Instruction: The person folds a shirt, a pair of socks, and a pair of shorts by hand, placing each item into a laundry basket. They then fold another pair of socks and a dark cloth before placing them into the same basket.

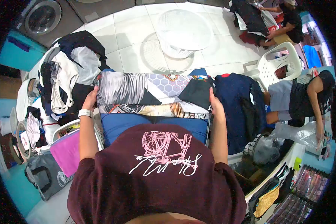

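Left hand (90, 100) – grips printed garment (153, 93) edge | right hand (215, 103) – grips opposite edge | blue fabric (153, 125) beneath

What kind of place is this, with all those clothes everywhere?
Probably a laundry shop. A front-loading washing machine stands at the back, a white laundry basket sits on the tiled floor, and heaps of clothes surround the patterned garment both hands grip.

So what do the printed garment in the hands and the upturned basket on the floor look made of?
The printed garment looks like smooth synthetic jersey: a sharp all-over print with a slight sheen, though the fibre is unclear. Left hand and right hand hold its ends. The basket looks like white moulded plastic, with lattice walls.
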`<action>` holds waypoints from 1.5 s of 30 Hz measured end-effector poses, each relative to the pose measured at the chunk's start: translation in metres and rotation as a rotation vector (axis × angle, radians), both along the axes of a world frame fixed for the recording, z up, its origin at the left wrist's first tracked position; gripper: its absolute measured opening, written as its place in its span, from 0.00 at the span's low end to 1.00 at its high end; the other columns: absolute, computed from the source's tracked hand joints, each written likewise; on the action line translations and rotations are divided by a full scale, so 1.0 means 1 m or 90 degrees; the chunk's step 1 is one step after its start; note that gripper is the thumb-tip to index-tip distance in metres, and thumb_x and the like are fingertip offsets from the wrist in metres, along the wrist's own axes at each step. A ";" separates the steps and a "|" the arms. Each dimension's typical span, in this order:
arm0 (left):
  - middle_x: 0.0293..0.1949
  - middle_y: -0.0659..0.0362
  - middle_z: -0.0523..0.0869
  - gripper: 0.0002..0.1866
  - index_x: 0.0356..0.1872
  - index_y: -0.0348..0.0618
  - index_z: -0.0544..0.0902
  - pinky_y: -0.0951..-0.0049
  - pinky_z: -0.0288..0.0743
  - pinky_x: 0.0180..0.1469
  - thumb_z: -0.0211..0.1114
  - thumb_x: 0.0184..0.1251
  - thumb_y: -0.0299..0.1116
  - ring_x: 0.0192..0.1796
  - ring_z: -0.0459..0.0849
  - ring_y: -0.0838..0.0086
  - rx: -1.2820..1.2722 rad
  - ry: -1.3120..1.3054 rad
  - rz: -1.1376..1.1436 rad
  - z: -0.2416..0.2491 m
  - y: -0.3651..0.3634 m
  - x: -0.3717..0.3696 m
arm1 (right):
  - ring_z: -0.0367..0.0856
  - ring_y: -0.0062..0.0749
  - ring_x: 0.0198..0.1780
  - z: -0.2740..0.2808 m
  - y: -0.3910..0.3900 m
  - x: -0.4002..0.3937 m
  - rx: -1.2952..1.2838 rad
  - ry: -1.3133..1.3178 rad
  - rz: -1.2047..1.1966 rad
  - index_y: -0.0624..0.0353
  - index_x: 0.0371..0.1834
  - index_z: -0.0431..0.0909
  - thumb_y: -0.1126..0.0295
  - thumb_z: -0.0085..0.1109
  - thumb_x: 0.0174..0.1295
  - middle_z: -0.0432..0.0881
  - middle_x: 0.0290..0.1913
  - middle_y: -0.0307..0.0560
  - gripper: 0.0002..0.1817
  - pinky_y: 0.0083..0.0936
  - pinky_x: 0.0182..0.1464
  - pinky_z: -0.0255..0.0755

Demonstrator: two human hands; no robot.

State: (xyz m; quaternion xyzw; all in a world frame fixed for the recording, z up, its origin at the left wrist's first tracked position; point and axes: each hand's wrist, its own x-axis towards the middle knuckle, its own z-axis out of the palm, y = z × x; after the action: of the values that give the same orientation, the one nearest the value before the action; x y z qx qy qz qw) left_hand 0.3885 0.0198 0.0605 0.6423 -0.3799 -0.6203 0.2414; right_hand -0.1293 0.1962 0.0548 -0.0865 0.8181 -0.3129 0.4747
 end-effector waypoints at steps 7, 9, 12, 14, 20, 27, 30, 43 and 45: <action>0.46 0.57 0.81 0.24 0.49 0.36 0.75 0.69 0.71 0.53 0.59 0.61 0.48 0.47 0.79 0.71 0.099 0.203 0.035 -0.050 -0.010 0.031 | 0.76 0.25 0.34 0.003 0.003 -0.012 -0.170 -0.091 -0.007 0.61 0.42 0.75 0.54 0.61 0.55 0.79 0.36 0.39 0.22 0.23 0.39 0.70; 0.46 0.56 0.81 0.24 0.49 0.38 0.75 0.68 0.71 0.52 0.61 0.59 0.46 0.47 0.79 0.70 0.071 0.242 0.040 -0.044 -0.012 0.037 | 0.76 0.26 0.36 -0.001 0.005 -0.015 -0.248 -0.182 0.001 0.58 0.44 0.74 0.56 0.60 0.56 0.79 0.37 0.38 0.19 0.24 0.39 0.71; 0.44 0.57 0.82 0.20 0.47 0.40 0.76 0.66 0.73 0.50 0.64 0.57 0.42 0.44 0.81 0.68 0.023 0.330 0.112 -0.009 -0.011 0.031 | 0.77 0.27 0.39 0.002 0.010 -0.009 -0.277 -0.205 -0.030 0.57 0.47 0.73 0.58 0.59 0.57 0.79 0.40 0.39 0.20 0.27 0.43 0.72; 0.42 0.57 0.82 0.18 0.45 0.42 0.77 0.66 0.74 0.48 0.65 0.56 0.38 0.42 0.82 0.68 0.020 0.431 0.148 0.010 -0.019 0.035 | 0.76 0.27 0.43 0.005 0.011 -0.009 -0.295 -0.239 -0.032 0.58 0.51 0.70 0.59 0.58 0.58 0.78 0.44 0.40 0.21 0.31 0.46 0.72; 0.42 0.56 0.83 0.18 0.46 0.41 0.78 0.67 0.75 0.46 0.64 0.57 0.40 0.41 0.82 0.67 -0.118 0.334 0.267 0.089 -0.028 0.059 | 0.77 0.26 0.44 0.031 0.008 0.002 -0.369 -0.244 0.046 0.59 0.51 0.70 0.64 0.52 0.62 0.78 0.46 0.41 0.17 0.25 0.47 0.72; 0.45 0.60 0.81 0.21 0.52 0.39 0.73 0.72 0.75 0.45 0.60 0.61 0.41 0.42 0.81 0.74 -0.096 0.158 0.104 0.082 -0.040 0.081 | 0.78 0.25 0.42 0.037 -0.009 0.033 -0.392 -0.226 0.133 0.61 0.52 0.69 0.71 0.49 0.63 0.79 0.45 0.42 0.15 0.24 0.45 0.73; 0.45 0.58 0.80 0.21 0.53 0.35 0.71 0.74 0.72 0.47 0.57 0.63 0.38 0.44 0.79 0.75 -0.200 0.008 -0.003 0.104 -0.024 0.028 | 0.78 0.24 0.42 0.041 -0.007 0.030 -0.397 -0.203 0.130 0.62 0.52 0.68 0.72 0.48 0.63 0.78 0.46 0.43 0.15 0.23 0.46 0.73; 0.33 0.49 0.81 0.22 0.54 0.38 0.70 0.69 0.73 0.38 0.53 0.65 0.43 0.32 0.80 0.64 -0.474 -0.233 -0.118 0.006 0.007 -0.053 | 0.75 0.25 0.49 0.027 0.006 0.015 -0.407 -0.185 0.156 0.65 0.55 0.67 0.72 0.46 0.64 0.76 0.51 0.44 0.17 0.22 0.53 0.68; 0.31 0.45 0.81 0.25 0.47 0.34 0.75 0.65 0.72 0.42 0.52 0.64 0.49 0.35 0.80 0.58 -0.415 -0.324 -0.089 -0.020 0.009 -0.040 | 0.75 0.24 0.48 0.023 0.007 0.013 -0.389 -0.189 0.153 0.65 0.55 0.66 0.71 0.46 0.64 0.76 0.50 0.44 0.17 0.21 0.52 0.69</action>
State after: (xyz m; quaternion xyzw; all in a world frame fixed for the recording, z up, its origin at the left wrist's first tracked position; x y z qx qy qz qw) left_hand 0.3489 0.0283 0.0400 0.6376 -0.6465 -0.3041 0.2882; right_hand -0.1165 0.2036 0.0780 -0.2735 0.5930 -0.4941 0.5739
